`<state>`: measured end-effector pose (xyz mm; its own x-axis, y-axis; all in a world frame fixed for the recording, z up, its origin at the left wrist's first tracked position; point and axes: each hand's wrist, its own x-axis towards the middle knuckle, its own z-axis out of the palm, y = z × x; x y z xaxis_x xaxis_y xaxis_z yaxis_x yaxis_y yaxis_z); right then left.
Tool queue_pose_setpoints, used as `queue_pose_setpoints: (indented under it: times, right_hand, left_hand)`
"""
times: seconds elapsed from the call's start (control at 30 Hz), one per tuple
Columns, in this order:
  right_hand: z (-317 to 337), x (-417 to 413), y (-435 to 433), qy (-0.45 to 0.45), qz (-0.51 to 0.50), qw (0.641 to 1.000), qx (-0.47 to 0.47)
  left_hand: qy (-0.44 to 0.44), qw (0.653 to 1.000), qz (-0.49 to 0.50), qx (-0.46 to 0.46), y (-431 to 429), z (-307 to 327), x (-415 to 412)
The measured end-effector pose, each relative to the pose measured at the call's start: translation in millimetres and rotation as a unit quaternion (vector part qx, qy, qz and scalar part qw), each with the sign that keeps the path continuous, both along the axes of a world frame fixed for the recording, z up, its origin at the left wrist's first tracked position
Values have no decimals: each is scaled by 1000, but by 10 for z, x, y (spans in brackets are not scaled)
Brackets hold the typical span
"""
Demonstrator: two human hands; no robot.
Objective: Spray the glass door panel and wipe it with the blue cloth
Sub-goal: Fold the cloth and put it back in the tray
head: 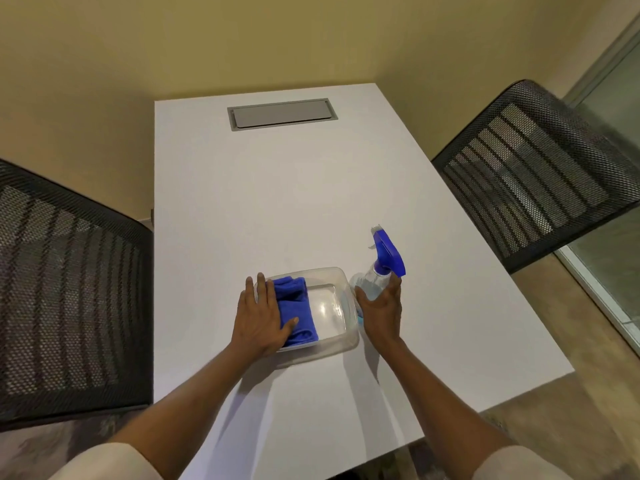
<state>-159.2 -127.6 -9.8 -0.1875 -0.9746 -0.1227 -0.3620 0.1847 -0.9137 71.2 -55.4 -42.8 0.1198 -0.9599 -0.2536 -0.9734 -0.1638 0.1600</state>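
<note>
1. The blue cloth point(296, 311) lies folded in the left half of a clear plastic tub point(341, 336) near the front of the desk, its long axis running away from the person. The left hand point(261, 315) lies flat over its left side, fingers spread and thumb pressing the fabric; it covers the cloth but has not closed on it.
2. The spray bottle point(379, 271) stands upright just to the right of the tub, touching or nearly touching its wall, blue trigger head pointing away. The right hand point(381, 311) is wrapped around its lower body, holding it.
3. So each hand is already on its own thing; I would judge the pick-up is the step in hand.
4. The glass door panel point(620, 109) is well apart, off to the right behind a mesh chair point(533, 174), so the person will have to turn that way.
5. The white desk point(277, 202) is otherwise bare but for a closed cable hatch point(280, 113) at its far end; another mesh chair point(69, 289) stands left, with yellow walls behind.
</note>
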Motion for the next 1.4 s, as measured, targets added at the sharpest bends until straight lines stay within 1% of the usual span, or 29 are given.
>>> queue_pose_setpoints:
  times: [0.1, 0.3, 0.53, 0.63, 0.73, 0.83, 0.93, 1.13, 1.3, 1.4]
  right_hand:
    - [8, 27, -17, -5, 10, 1000, 10]
    - [65, 33, -18, -10, -14, 1000, 16]
    - [472, 79, -38, -31, -71, 996, -44]
    - [635, 126, -23, -52, -72, 994, -65]
    - [701, 235, 51, -68, -60, 994, -62]
    - [650, 344, 163, -31, -37, 997, -58]
    - [533, 421, 257, -18, -28, 998, -47]
    - [297, 533, 309, -36, -32, 999, -22]
    - [174, 609, 299, -29, -36, 999, -15]
    - [97, 640, 322, -26, -35, 999, -3]
  left_hand:
    - [13, 1000, 5, -7, 8, 6, -15]
    - [7, 1000, 10, -16, 16, -6, -32]
    - [7, 1000, 5, -18, 12, -1, -29]
    - [11, 1000, 6, -23, 14, 5, -35]
    - [1, 1000, 7, -12, 15, -10, -29]
    - [-5, 1000, 5, -11, 5, -16, -28]
    - [-12, 1000, 4, -5, 3, -14, -29]
    - [-28, 999, 11, 16, 6, -37, -42]
    - [-20, 1000, 15, 11, 10, -41, -49]
    - [-36, 999, 10, 13, -1, -46, -42]
